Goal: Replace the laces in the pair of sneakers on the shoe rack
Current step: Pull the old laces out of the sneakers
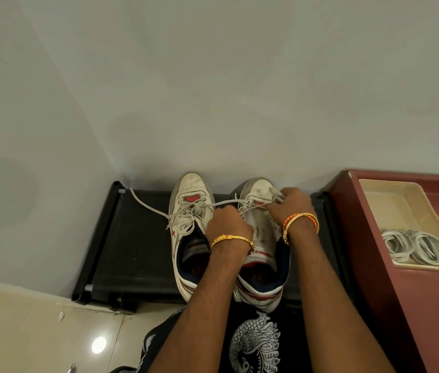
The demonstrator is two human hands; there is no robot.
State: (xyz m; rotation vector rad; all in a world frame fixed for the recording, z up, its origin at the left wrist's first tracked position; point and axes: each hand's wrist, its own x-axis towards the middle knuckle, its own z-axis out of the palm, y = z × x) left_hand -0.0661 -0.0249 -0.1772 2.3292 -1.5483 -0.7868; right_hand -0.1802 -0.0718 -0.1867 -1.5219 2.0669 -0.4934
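- The pair of white sneakers stands side by side on the top of a black shoe rack (137,238), toes toward the grey wall (213,90); the left sneaker (188,211) still carries its worn lace through the eyelets; the right sneaker (261,230) lies just beside it, partly under both hands
- A worn lace (148,207) runs from the right sneaker's eyelets across the left sneaker and trails off to the left over the rack's top, its end near the rack's back rail
- The left hand (227,224) is curled into a fist over the gap between the two shoes, gripping the lace where it crosses; a gold bangle (231,239) sits on that wrist
- The right hand (291,208) rests on the right sneaker's toe end, fingers curled and pinching a stretch of lace near the front eyelets; an orange and gold bangle (300,222) circles that wrist
- To the right of the rack stands a maroon cabinet (401,305); on it lies a beige tray (390,200) holding two coiled white laces (416,247) at its near end
- Pale floor tiles (37,332) show at the lower left; a black garment with a white peacock print (256,343) fills the bottom edge
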